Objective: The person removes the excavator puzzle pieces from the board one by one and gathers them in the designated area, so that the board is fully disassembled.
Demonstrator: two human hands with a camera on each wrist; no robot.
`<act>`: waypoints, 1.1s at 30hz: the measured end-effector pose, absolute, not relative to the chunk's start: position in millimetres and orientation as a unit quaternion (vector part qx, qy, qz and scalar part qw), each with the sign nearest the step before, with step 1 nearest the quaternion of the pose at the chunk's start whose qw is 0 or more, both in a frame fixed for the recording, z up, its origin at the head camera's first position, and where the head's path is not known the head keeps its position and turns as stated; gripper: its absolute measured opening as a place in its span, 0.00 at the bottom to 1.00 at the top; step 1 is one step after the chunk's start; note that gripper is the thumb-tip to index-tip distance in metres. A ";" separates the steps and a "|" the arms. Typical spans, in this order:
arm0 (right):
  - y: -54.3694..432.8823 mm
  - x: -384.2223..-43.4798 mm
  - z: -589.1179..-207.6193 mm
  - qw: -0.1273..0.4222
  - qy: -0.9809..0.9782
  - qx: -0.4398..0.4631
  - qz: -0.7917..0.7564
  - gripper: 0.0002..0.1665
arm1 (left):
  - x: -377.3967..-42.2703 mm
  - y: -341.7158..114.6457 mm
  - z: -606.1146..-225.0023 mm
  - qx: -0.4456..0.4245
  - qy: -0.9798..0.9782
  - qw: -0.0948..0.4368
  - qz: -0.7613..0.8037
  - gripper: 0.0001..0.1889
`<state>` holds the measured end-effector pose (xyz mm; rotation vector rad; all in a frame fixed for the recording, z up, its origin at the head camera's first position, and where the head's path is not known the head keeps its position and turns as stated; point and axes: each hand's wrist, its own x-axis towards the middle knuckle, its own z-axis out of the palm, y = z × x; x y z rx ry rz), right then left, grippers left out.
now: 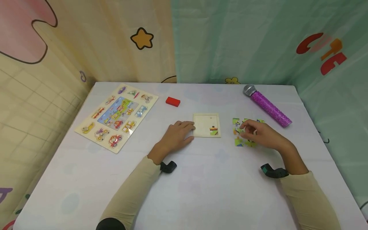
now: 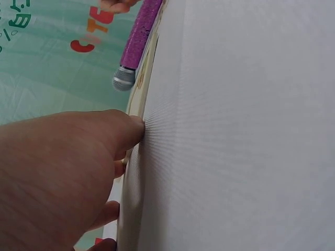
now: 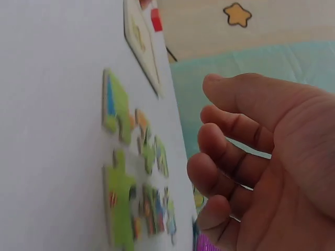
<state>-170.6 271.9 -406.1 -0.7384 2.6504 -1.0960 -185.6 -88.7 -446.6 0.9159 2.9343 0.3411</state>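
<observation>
A small pale wooden puzzle tray (image 1: 202, 126) lies mid-table, with a bit of picture puzzle (image 1: 213, 130) fitted in its lower right corner. My left hand (image 1: 179, 134) rests at the tray's left side, fingers fairly straight and fingertips on the rim; the left wrist view has the thumb (image 2: 128, 128) against the tray's edge. To the right, loose green jigsaw pieces (image 1: 239, 142) lie grouped on the cloth. Over them hovers my right hand (image 1: 263, 134), partly hiding them. In the right wrist view its fingers (image 3: 209, 138) are loosely bent, with nothing between them and the thumb.
A large vehicle puzzle board (image 1: 106, 134) lies at the left, shiny on top. Behind the tray sits a red block (image 1: 173, 102). A purple glitter microphone (image 1: 270, 108) lies beyond the loose pieces. Patterned curtains (image 1: 230, 41) hang along the table's back and sides.
</observation>
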 end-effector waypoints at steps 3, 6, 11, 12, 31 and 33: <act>240.9 -183.4 -402.8 0.121 0.893 -0.253 -0.352 0.15 | -184.9 -88.5 -449.7 0.297 0.948 0.024 0.109 0.24; 212.0 -194.3 -406.5 0.135 0.903 -0.259 -0.317 0.18 | -184.1 -87.1 -451.5 0.299 0.947 0.023 0.113 0.23; 186.8 -202.4 -418.3 0.129 0.926 -0.258 -0.242 0.19 | -183.7 -83.4 -451.2 0.304 0.945 0.027 0.114 0.23; 185.4 -202.5 -420.1 0.126 0.929 -0.257 -0.232 0.19 | -183.8 -82.8 -450.8 0.304 0.945 0.029 0.113 0.24; 182.6 -206.2 -426.1 0.114 0.920 -0.274 -0.257 0.18 | -182.7 -88.9 -444.7 0.300 0.947 0.024 0.109 0.23; 181.4 -207.2 -425.5 0.117 0.918 -0.270 -0.265 0.18 | -182.9 -89.6 -444.3 0.300 0.948 0.023 0.108 0.23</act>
